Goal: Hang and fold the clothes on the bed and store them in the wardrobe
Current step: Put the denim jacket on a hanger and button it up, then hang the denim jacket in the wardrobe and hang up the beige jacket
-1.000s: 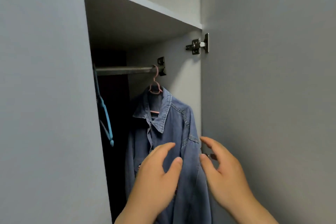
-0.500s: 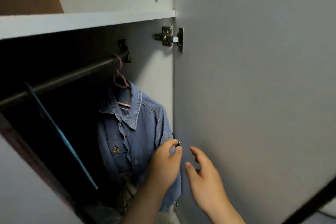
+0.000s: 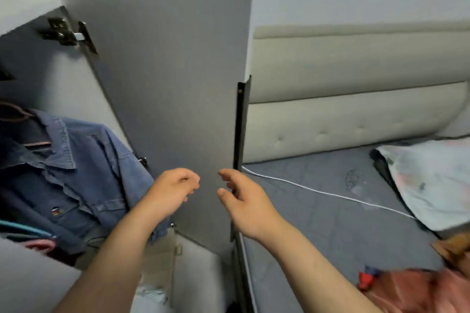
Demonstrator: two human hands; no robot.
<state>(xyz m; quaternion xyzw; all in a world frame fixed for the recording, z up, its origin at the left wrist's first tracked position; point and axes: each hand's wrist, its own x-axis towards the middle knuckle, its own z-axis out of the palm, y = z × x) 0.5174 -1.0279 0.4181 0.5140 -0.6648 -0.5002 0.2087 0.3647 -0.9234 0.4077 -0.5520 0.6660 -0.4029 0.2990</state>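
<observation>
A blue denim shirt (image 3: 84,175) hangs on a pink hanger (image 3: 35,145) inside the wardrobe at the left. My left hand (image 3: 173,190) hovers just right of the shirt's sleeve, fingers loosely curled, holding nothing. My right hand (image 3: 244,201) floats in front of the open grey wardrobe door (image 3: 173,84), fingers relaxed and empty. On the bed (image 3: 330,211) at the right lie a pale patterned garment (image 3: 432,180) and a pink garment (image 3: 412,290) at the bottom right.
The door's black edge strip (image 3: 240,129) stands between wardrobe and bed. A door hinge (image 3: 68,33) sits at the upper left. A beige padded headboard (image 3: 343,99) backs the bed, and a white cord (image 3: 325,193) runs across the mattress. A teal hanger (image 3: 23,229) shows at the lower left.
My view has swung right and down from the wardrobe interior toward the bed. Both hands have come away from the shirt's sleeve and now hang free before the door.
</observation>
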